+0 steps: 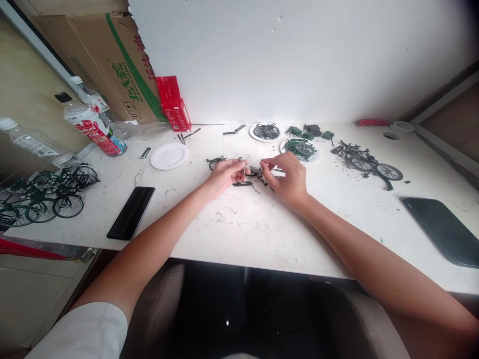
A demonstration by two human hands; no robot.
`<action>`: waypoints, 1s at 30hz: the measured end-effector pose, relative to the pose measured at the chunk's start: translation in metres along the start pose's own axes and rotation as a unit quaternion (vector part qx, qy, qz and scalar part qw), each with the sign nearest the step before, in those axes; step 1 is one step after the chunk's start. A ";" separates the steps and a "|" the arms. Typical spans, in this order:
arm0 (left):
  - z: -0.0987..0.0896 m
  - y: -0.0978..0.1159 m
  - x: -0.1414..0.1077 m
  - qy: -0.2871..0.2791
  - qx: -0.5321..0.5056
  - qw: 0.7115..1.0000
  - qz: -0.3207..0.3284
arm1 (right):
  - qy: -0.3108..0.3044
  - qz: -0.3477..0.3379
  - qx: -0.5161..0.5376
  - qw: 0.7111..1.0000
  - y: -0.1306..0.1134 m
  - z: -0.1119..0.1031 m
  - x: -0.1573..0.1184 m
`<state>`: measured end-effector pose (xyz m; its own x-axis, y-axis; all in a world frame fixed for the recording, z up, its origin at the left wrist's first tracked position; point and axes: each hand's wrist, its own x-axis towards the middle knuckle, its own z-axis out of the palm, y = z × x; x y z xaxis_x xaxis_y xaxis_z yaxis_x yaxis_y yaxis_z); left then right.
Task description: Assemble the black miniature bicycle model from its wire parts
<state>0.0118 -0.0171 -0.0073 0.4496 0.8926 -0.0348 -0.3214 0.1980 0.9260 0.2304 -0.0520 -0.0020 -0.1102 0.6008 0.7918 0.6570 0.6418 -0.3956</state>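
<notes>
Over the middle of the white table, my left hand [227, 173] is closed in a pinch on a small, thin wire-like part [250, 157]. My right hand [287, 175] is pinched too, just to the right of it; what its fingertips hold is too small to make out. Between and behind the hands lie dark model bicycle parts [255, 172], partly hidden by the fingers. A small spoked wheel [215, 163] shows beyond my left hand. Below the fingers, a short dark strip [243, 184] rests on the table.
Finished-looking model bicycles [67, 204] stand at left near a phone [130, 213] and bottles [95, 129]. Behind are a blank paper plate [169, 156], a plate of wheels [266, 132] and a plate of green parts [318, 155]. More bicycle pieces [364, 159] and a dark tray-like slab [441, 232] lie right.
</notes>
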 end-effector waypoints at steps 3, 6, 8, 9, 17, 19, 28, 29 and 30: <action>0.003 -0.003 -0.001 -0.016 0.010 1.000 -0.005 | -0.020 -0.015 0.001 1.000 -0.005 0.002 -0.003; 0.005 -0.005 -0.002 -0.034 0.012 0.999 -0.001 | -0.035 -0.022 0.010 0.999 -0.009 0.006 -0.007; 0.005 -0.006 -0.003 -0.035 0.017 0.999 0.004 | -0.036 -0.026 0.017 0.999 -0.010 0.008 -0.009; 0.005 -0.007 -0.003 -0.034 0.021 0.999 0.008 | -0.041 -0.028 0.021 0.999 -0.010 0.008 -0.009; 0.003 -0.009 -0.002 -0.035 0.052 0.998 0.016 | -0.124 -0.063 0.024 0.990 -0.001 0.007 -0.007; 0.003 -0.008 -0.002 -0.033 0.064 0.997 0.017 | -0.116 -0.067 0.033 0.990 -0.001 0.006 -0.006; 0.005 -0.003 -0.003 -0.051 0.071 0.996 0.014 | -0.119 -0.040 0.078 0.989 -0.009 -0.002 0.001; 0.005 -0.003 -0.004 -0.052 0.069 0.996 0.014 | -0.118 -0.036 0.079 0.989 -0.008 -0.001 0.001; 0.005 -0.002 -0.004 -0.054 0.069 0.996 0.013 | -0.115 -0.034 0.081 0.990 -0.006 -0.001 0.001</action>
<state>0.0151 -0.0230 -0.0075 0.5316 0.8467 0.0245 -0.2210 0.1107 0.9690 0.2272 -0.0560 0.0013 -0.3283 0.6344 0.6999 0.5159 0.7411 -0.4297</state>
